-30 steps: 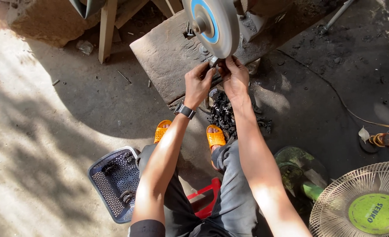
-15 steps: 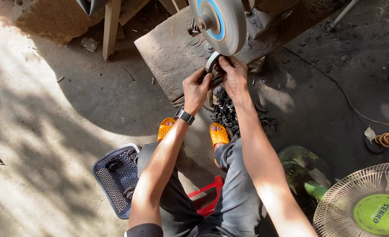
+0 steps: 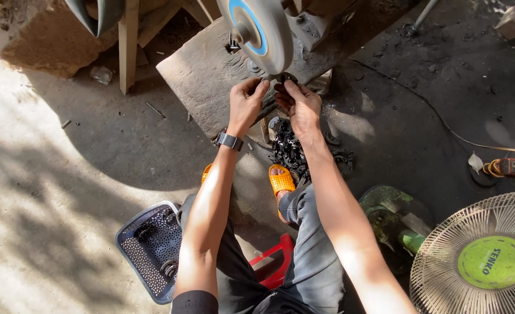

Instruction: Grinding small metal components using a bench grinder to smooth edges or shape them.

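While sunlight and shade split the rough, dusty concrete floor (image 3: pixel 65 192), a thick grey slab (image 3: pixel 202 75), pitted and stained, carries a motor-driven grinding wheel (image 3: pixel 257 32): a broad disc with a pale, gritty rim and a blue ring around its hub. At the lower right lies a round wire fan guard (image 3: pixel 478 256), cream-coloured, its thin ribs spreading from a bright green circular label at the centre. Next to it sits a dull green, dome-shaped metal part (image 3: pixel 394 212). At the lower left a grey-blue perforated plastic basket (image 3: pixel 150 250) holds a few dark rings. A red plastic stool (image 3: pixel 272 264) shows between the knees, and orange rubber sandals (image 3: pixel 280 180) rest on the floor by a heap of small black metal parts (image 3: pixel 292 148), jagged and oily-looking. A yellow-and-black cable plug (image 3: pixel 507 167) lies at the right edge.

Both hands meet just under the wheel's lower rim. The left hand (image 3: pixel 244 104), with a dark wristwatch (image 3: pixel 229 141) on its wrist, has its fingers curled and pinched around a small dark metal ring (image 3: pixel 279 78); the right hand (image 3: pixel 301 104) grips the same piece from the other side with bent fingertips. That piece sits at the wheel's edge; actual contact cannot be made out.
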